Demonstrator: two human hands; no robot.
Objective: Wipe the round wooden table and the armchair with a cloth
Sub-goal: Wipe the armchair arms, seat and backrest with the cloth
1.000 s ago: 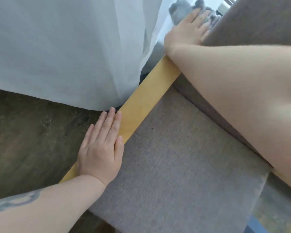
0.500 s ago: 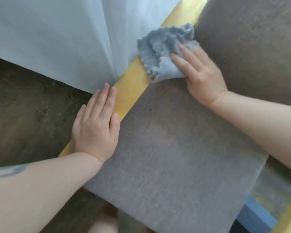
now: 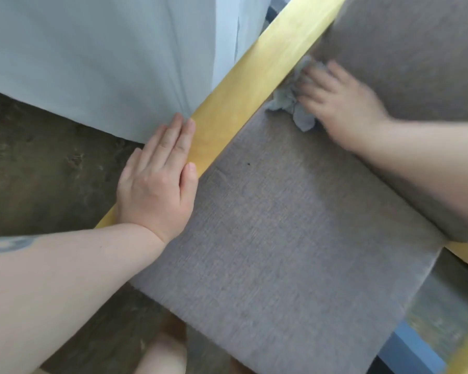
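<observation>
No writing or label can be read anywhere. Nearest, the armchair's [image 3: 295, 238] seat cushion fills the middle, grey-brown woven fabric with a small dark speck toward 12 o'clock. At 9 o'clock of the cushion the left hand [image 3: 157, 179] lies flat on the yellow wooden armrest [image 3: 243, 93], fingers straight and together, holding nothing. Farther off, at 1 o'clock, the right hand [image 3: 341, 103], blurred, presses a crumpled grey-blue cloth [image 3: 289, 101] into the corner where seat, armrest and backrest meet, fingers laid over it. A pale curtain [image 3: 106, 55] hangs at 11 o'clock above the dark floor [image 3: 38, 171].
</observation>
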